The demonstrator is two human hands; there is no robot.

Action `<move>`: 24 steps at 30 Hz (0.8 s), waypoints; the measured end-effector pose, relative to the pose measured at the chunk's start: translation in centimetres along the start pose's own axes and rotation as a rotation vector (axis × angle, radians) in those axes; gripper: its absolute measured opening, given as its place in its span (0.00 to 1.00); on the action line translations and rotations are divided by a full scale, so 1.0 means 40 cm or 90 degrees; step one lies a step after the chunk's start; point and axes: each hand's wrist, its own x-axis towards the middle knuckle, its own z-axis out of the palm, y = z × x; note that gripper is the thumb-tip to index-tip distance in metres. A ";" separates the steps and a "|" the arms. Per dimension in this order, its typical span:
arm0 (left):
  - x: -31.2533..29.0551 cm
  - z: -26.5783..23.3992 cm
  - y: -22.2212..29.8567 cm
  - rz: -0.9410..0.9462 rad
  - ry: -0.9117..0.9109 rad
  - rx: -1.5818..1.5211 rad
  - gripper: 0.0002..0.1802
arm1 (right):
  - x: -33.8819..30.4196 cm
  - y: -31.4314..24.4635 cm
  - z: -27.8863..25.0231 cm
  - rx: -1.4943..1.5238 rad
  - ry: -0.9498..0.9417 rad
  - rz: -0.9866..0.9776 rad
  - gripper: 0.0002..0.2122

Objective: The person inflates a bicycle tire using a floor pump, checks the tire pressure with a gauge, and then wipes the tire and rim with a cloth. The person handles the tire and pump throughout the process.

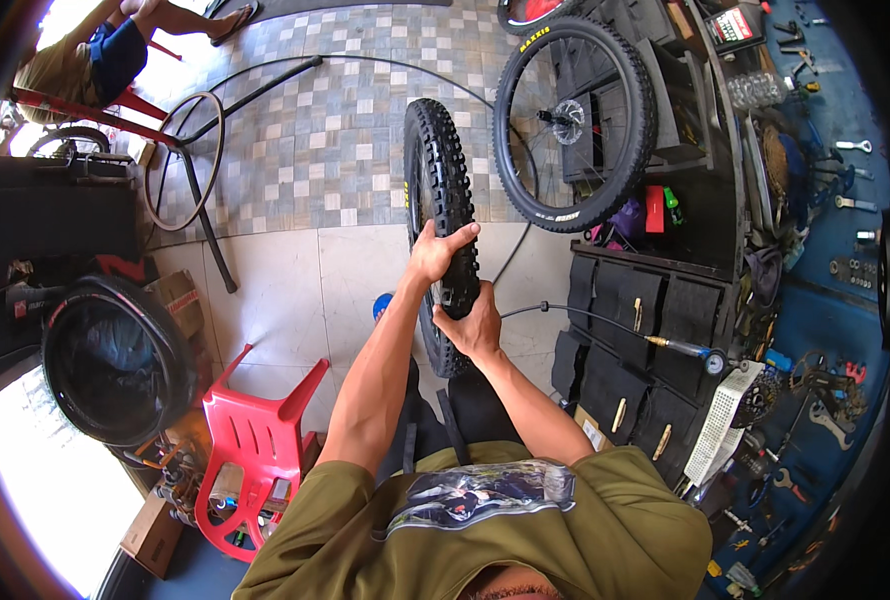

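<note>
A black knobby bicycle tire (452, 165) stands upright in front of me, its tread facing up toward me. My left hand (437, 252) is closed over the tread, with a finger stretched across the knobs. Nearer to me, my right hand (473, 325) wraps round the tire's right side with the thumb across the tread. The tire's lower end comes down close to my legs. Whether a rim sits inside it I cannot tell. Just left of it, partly hidden by my left forearm, is a small blue round thing (383, 305).
A bicycle wheel (620, 185) with a disc rotor leans on the dark cabinet at right. A hose with a gauge (713, 362) crosses there. Tools hang on the blue wall (815, 310). At left are a red plastic chair (255, 420), more tires (65, 400) and a seated person (75, 60).
</note>
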 end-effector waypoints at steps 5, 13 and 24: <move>0.004 0.002 0.003 -0.003 -0.008 0.021 0.54 | 0.001 -0.004 -0.001 0.010 0.026 -0.013 0.35; 0.036 0.000 -0.036 -0.002 0.005 0.055 0.57 | 0.002 -0.002 0.008 0.016 0.028 -0.028 0.37; 0.021 0.001 -0.019 0.003 0.000 0.037 0.57 | 0.004 -0.003 -0.002 0.030 -0.014 -0.005 0.40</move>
